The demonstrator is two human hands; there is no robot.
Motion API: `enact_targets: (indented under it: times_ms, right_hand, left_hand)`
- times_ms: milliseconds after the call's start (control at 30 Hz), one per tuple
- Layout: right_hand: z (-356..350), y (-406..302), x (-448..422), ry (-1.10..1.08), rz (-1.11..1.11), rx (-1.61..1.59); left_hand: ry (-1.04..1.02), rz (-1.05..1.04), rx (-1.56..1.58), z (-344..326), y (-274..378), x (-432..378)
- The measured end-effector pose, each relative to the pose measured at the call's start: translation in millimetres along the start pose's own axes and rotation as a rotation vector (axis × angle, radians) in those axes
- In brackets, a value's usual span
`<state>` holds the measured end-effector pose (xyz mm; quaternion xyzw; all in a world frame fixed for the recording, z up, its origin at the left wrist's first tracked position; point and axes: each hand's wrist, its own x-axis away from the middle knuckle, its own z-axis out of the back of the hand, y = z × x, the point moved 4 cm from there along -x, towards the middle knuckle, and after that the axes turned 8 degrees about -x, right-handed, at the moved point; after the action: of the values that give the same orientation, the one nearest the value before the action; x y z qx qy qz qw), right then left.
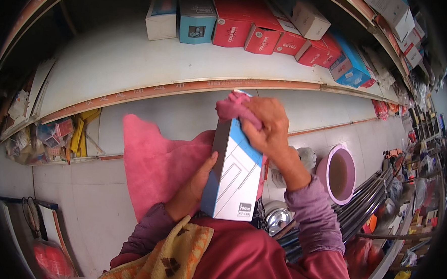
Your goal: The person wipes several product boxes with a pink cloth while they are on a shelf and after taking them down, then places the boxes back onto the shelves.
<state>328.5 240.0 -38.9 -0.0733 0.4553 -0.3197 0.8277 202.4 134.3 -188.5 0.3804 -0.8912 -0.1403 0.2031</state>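
A tall white and blue cardboard box (236,178) stands tilted in front of my body, its printed front turned up toward me. My left hand (200,176) grips its left side low down, the thumb along the edge and the other fingers hidden behind. At the upper end, my right hand (267,126) presses a bunched pink cloth (234,108) against the box. A larger pink cloth (165,155) hangs behind the box and over my left forearm; whether the two cloths are separate pieces I cannot tell.
Ahead runs a white shelf (136,63) with red boxes (233,32) and blue boxes (197,28). On the tiled floor to the right, a pink basin (322,171) holds murky water, beside a bundle of dark metal tubes (364,203). Bagged goods (52,257) lie lower left.
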Motion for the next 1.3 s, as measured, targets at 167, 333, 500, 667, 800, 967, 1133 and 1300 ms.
enact_targets:
  times_ms: [167,333,500,667,800,967,1133,1300]
  right_hand:
    - [22.3,-62.7,34.7,-0.225,0.027,-0.225]
    - [64.7,-43.2,71.8,0.136,-0.469,-0.73]
    - [87.8,13.7,93.9,0.559,-0.824,-1.382]
    - [98.3,27.9,83.5,0.714,-0.87,-1.331]
    - [106.8,1.2,51.8,0.713,-0.741,-1.162]
    - [126.1,-17.8,28.1,0.671,-0.551,-1.035]
    - [134.8,12.8,56.8,0.692,-0.68,-1.332]
    - [112.1,37.5,63.5,0.588,-0.816,-1.2]
  left_hand:
    - [0.114,-0.044,-0.089,15.4,-8.7,9.2]
    - [0.026,-0.018,-0.027,7.4,-9.7,9.4]
    - [0.104,0.005,-0.193,6.4,-10.9,18.9]
    - [0.085,0.045,-0.193,-2.3,-11.9,34.9]
    - [-0.203,-0.112,-0.212,0.5,-7.4,20.4]
    - [-0.158,-0.155,-0.281,-0.3,-3.5,16.6]
    - [-0.215,-0.23,-0.464,-5.2,14.9,30.3]
    - [-0.221,-0.235,-0.361,-9.0,12.9,33.0]
